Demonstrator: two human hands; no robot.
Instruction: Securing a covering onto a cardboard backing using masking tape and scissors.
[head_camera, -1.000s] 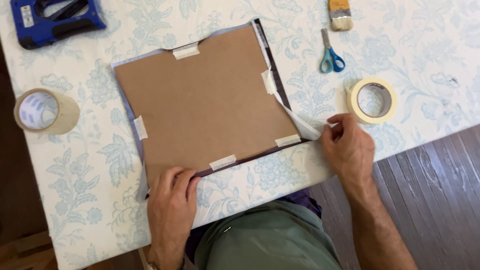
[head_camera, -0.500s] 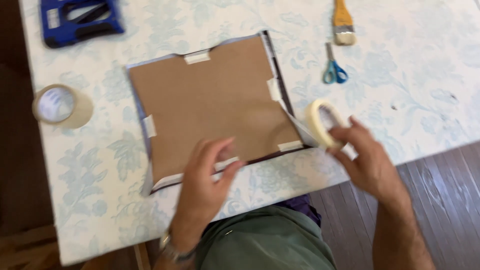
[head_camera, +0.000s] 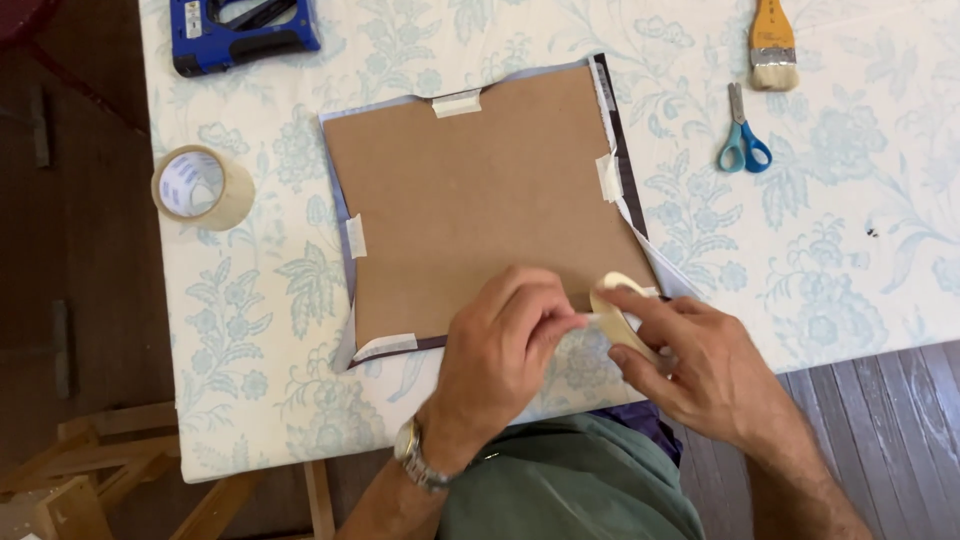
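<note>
Right hand (head_camera: 700, 365) grips a cream masking-tape roll (head_camera: 622, 312) — left hand (head_camera: 505, 340) pinches its papery end over the stiff brown backing board (head_camera: 480, 210).

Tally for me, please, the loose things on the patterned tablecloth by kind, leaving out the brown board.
Tape rolls: 2, one at the left edge and one in the right hand
Staple gun, blue: 1
Scissors, blue-handled: 1
Paintbrush: 1
Total: 5
</note>
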